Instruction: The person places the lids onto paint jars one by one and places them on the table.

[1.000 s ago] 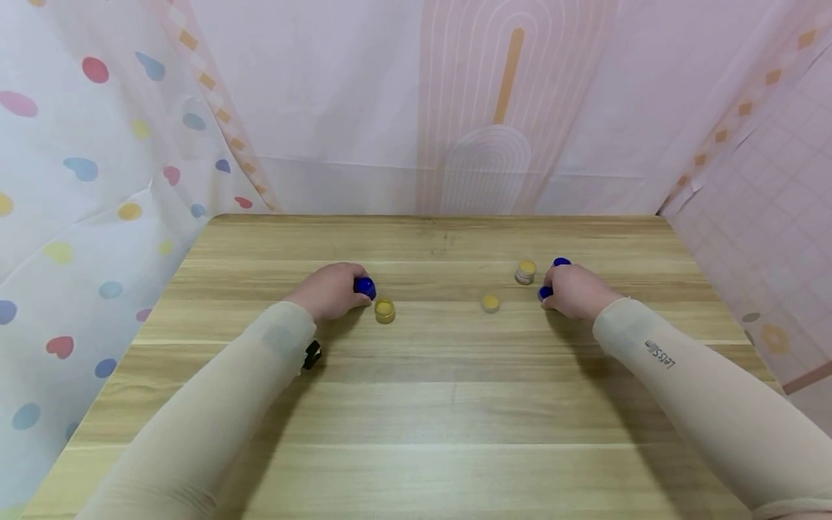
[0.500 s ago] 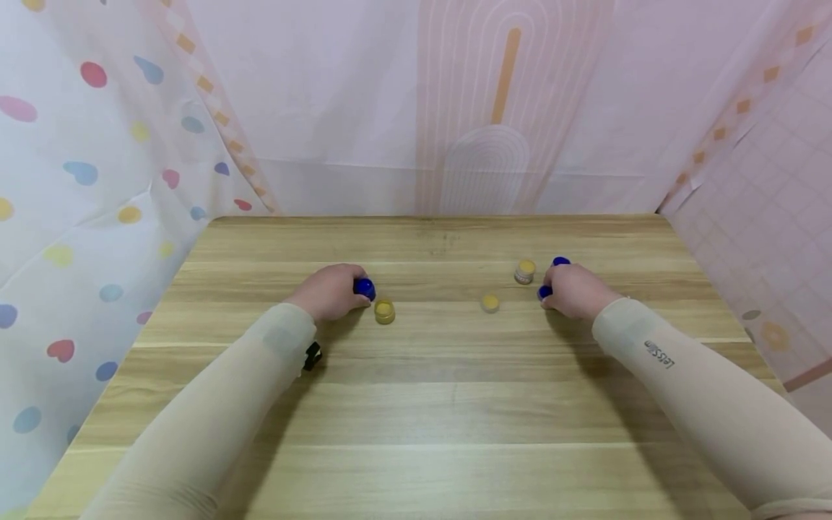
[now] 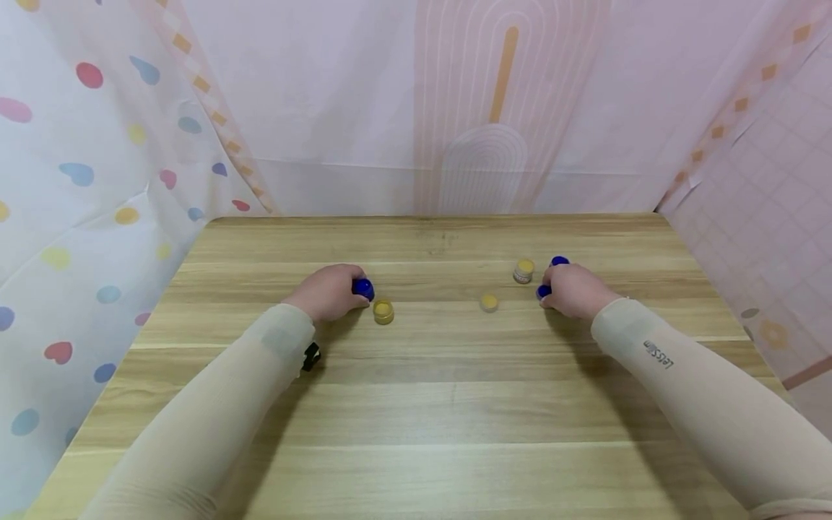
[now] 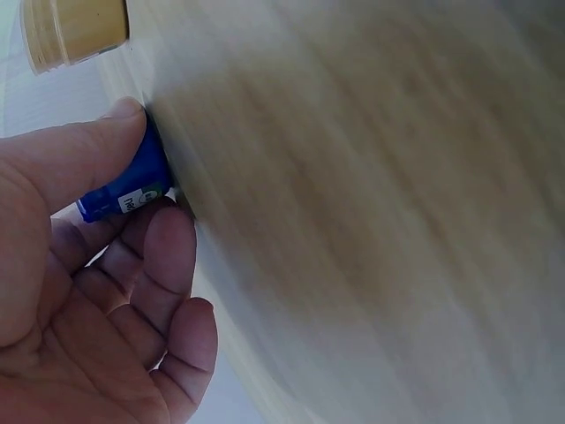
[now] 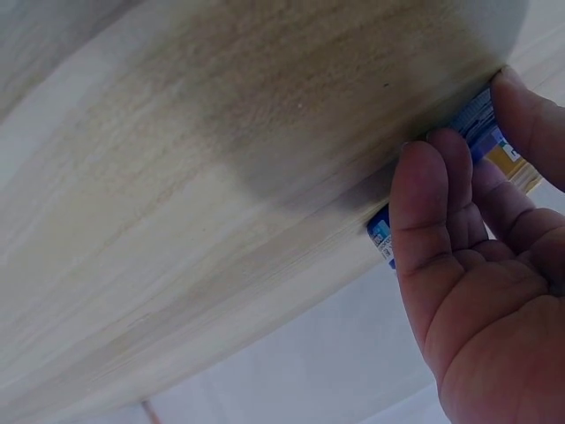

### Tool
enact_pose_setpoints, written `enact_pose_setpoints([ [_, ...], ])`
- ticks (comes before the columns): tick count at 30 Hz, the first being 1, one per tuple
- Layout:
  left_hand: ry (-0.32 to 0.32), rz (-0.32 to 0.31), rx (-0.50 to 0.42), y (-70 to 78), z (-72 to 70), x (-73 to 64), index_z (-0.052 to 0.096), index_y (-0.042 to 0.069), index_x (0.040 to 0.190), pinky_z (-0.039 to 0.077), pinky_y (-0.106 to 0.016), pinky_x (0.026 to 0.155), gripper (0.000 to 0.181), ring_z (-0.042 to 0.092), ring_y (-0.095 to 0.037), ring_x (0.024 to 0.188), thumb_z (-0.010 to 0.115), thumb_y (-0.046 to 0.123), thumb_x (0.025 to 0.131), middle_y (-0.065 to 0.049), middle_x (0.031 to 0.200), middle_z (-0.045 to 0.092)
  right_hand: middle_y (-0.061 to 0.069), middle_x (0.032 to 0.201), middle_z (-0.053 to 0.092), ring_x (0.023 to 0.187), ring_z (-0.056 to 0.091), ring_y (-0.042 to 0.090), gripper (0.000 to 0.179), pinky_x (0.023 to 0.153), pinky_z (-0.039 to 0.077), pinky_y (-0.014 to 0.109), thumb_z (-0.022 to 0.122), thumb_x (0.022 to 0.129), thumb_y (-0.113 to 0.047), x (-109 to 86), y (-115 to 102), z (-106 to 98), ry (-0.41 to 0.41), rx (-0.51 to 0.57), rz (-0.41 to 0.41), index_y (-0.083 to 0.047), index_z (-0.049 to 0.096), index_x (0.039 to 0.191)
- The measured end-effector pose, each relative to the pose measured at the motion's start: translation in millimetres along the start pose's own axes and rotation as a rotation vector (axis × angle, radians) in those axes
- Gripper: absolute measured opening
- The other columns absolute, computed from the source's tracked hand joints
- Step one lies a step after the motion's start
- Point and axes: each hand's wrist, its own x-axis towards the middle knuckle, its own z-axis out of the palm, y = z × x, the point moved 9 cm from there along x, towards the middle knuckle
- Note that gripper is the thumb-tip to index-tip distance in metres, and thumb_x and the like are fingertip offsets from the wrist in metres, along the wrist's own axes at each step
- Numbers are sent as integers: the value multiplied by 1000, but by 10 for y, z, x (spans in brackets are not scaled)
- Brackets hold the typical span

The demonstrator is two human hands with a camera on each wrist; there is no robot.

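Note:
My left hand [image 3: 325, 292] pinches a small blue jar [image 3: 364, 289] between thumb and fingers, with the jar resting on the table. In the left wrist view, the blue jar [image 4: 146, 181] has a white label, and a yellow jar [image 4: 78, 31] stands beyond the thumb. That yellow jar [image 3: 383, 312] looks uncovered from above. Toward the right, my right hand [image 3: 575, 291] pinches a small blue piece [image 3: 544, 292], mostly hidden by the fingers. Just behind this hand stands another blue jar [image 3: 560, 261]; the right wrist view shows part of its label [image 5: 381, 234].
A yellow jar [image 3: 523, 271] with a printed side stands left of my right hand. Nearer to me lies a low, round yellow piece [image 3: 490, 302], perhaps a lid. The wooden table [image 3: 442, 404] ends at a patterned cloth backdrop [image 3: 338, 108].

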Motion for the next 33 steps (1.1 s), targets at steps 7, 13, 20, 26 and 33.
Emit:
enact_pose_setpoints([
  [7,-7,-6,-21,-21,12,-30,59,6,143,49,-56,111,51,63,-39,130,71,32,102,-19,140,66,23,117,74,107,69,35,35,101,54,57,73,99,-19,-7,-22,4,1,-12,0,5,69,123],
  [13,-6,4,-22,-35,25,-36,58,6,143,49,-57,111,51,63,-39,129,70,33,102,-19,139,66,22,114,74,104,70,35,34,100,55,56,74,98,-20,-4,-49,-1,13,-35,-22,6,70,119],
  [20,2,17,-37,-41,47,-18,59,4,141,49,-56,111,48,63,-39,129,69,32,102,-19,137,67,21,112,75,101,70,33,33,98,56,55,74,98,-20,-9,-51,-6,11,-54,-32,6,70,119],
  [26,10,3,-57,-65,40,-18,58,6,142,51,-56,109,50,64,-38,128,69,34,103,-19,137,67,21,112,75,103,70,34,33,99,56,56,73,99,-20,-15,-34,11,21,-49,-40,5,70,120],
  [33,37,-17,-89,-122,-39,-76,58,6,140,54,-57,104,45,66,-36,121,67,32,104,-18,133,68,21,113,73,98,67,30,39,93,57,52,68,101,-26,-26,3,19,30,15,-23,4,67,125],
])
